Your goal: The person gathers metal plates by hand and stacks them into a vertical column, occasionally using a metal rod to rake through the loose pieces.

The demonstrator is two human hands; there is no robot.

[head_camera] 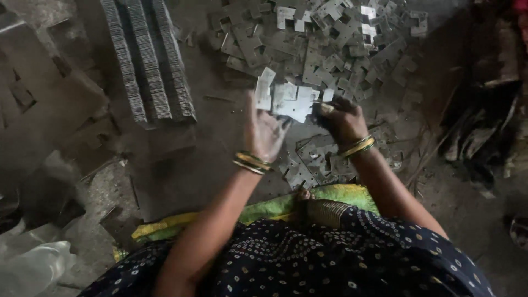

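Together, both hands (264, 129) (342, 121) grip flat metal plates (291, 99).

Loose heap of notched metal plates (330, 38) is lying on the floor (220, 165). Stacked rows of plates (148, 60) are standing left of the heap. Smaller plate pile (313, 162) is sitting nearer the person than the heap, with both hands between.

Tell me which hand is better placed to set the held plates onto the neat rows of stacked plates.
Probably left. The left hand holds metal plates and lies nearer the stacked rows; the right hand sits farther away, beside the loose pile.
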